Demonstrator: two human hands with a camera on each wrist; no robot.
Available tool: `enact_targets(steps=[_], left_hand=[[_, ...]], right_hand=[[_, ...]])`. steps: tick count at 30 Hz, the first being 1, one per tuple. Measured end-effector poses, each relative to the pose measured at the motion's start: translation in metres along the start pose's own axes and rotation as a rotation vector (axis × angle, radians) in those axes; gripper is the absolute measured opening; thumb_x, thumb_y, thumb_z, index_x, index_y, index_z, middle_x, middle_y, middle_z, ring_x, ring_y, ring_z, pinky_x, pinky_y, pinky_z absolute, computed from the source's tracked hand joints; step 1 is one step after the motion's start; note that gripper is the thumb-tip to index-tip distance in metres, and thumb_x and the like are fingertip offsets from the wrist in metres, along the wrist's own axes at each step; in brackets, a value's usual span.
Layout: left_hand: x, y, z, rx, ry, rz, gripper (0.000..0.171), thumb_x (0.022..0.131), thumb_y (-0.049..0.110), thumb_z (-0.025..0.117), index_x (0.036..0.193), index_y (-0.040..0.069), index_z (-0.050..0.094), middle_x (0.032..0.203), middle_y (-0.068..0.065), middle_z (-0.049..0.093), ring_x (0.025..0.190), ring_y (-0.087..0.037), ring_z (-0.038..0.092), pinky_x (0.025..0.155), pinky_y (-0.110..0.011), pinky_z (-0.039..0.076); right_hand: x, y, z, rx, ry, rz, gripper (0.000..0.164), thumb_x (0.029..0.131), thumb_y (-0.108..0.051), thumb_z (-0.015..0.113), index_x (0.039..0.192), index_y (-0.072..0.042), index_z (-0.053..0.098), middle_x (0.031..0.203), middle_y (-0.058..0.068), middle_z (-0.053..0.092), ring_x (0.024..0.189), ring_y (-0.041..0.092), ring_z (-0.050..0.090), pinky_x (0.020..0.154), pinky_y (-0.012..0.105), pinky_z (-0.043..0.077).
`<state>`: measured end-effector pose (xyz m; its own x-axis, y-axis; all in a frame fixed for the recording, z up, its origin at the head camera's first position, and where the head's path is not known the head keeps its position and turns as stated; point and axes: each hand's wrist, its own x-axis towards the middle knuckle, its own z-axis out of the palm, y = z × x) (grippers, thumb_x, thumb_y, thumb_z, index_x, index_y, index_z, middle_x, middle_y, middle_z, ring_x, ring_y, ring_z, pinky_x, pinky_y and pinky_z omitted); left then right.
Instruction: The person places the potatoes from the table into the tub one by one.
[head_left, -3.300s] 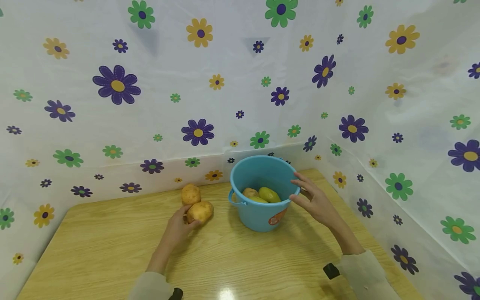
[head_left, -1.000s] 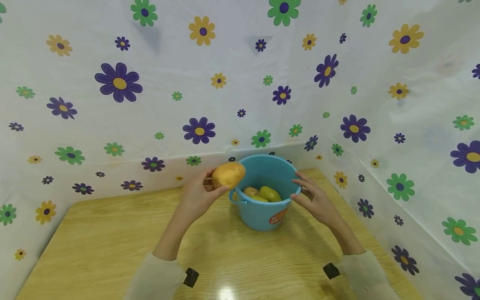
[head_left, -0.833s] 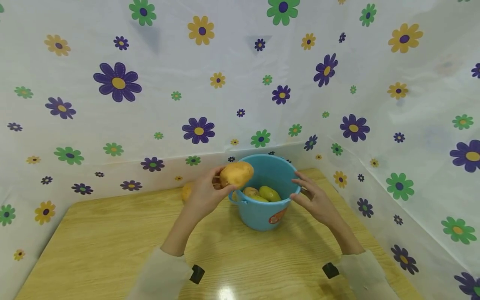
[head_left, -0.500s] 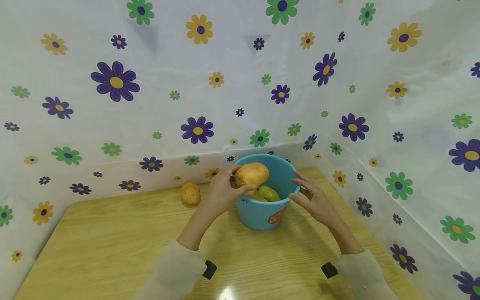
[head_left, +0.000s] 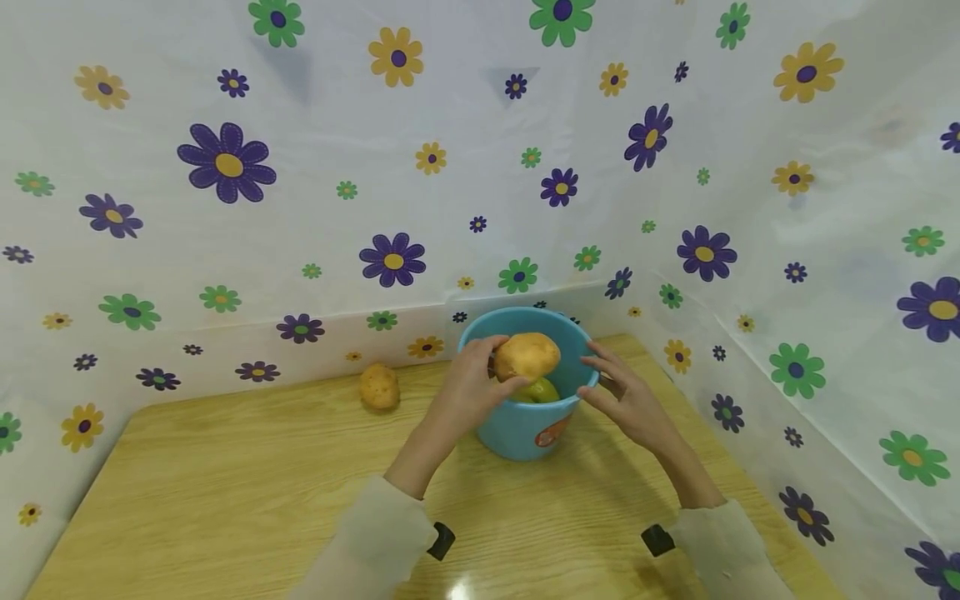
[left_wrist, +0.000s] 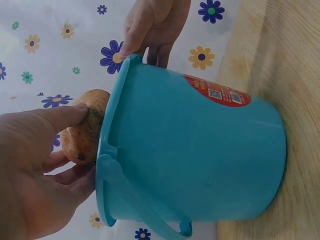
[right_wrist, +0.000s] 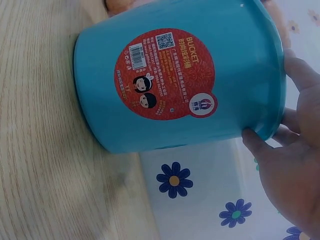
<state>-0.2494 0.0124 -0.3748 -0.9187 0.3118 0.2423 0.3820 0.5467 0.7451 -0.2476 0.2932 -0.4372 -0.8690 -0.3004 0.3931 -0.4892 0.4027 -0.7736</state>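
Note:
My left hand (head_left: 467,390) holds a potato (head_left: 527,357) over the mouth of a light-blue bucket (head_left: 517,435). In the left wrist view, the thumb and fingers grip that potato (left_wrist: 86,132) right at the bucket's rim (left_wrist: 106,150). On the opposite side, my right hand (head_left: 628,402) holds the rim; the right wrist view has its thumb and fingers at the edge of the bucket (right_wrist: 235,75). Inside the bucket, a green mango-like fruit (head_left: 543,391) shows; the held potato hides much of what lies there. Another potato (head_left: 379,387) lies on the table to the left.
The bucket stands on a light wooden table (head_left: 247,492) near its back right corner. White flower-patterned sheeting (head_left: 315,217) rises behind and along the right side. A red label (right_wrist: 165,75) is on the bucket's side, and a handle (left_wrist: 145,205) hangs at its left.
My left hand has picked up one of two potatoes from the table and carried it up and rightward, over the bucket. The right hand has stayed at the rim.

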Motion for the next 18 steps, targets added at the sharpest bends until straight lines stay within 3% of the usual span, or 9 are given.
enact_targets(steps=[10,18], left_hand=[[0.000,-0.001,0.012,-0.015,-0.010,-0.004,0.069,0.093,0.029,0.081,0.149,0.005,0.050,0.143,-0.014,0.055,0.126,-0.028,0.057,0.105,-0.045,0.051],[-0.001,-0.002,0.012,-0.049,-0.002,-0.016,0.061,0.096,0.024,0.076,0.149,0.007,0.051,0.141,-0.014,0.056,0.124,-0.030,0.059,0.101,-0.047,0.054]], right_hand=[[-0.001,-0.001,-0.001,0.002,0.000,-0.005,0.050,0.100,-0.006,0.067,0.146,0.007,0.051,0.166,0.021,0.028,0.150,0.046,0.028,0.115,0.044,0.036],[0.000,0.000,-0.002,0.011,-0.004,-0.010,0.050,0.100,-0.005,0.067,0.146,0.009,0.050,0.166,0.022,0.027,0.150,0.046,0.027,0.115,0.039,0.037]])
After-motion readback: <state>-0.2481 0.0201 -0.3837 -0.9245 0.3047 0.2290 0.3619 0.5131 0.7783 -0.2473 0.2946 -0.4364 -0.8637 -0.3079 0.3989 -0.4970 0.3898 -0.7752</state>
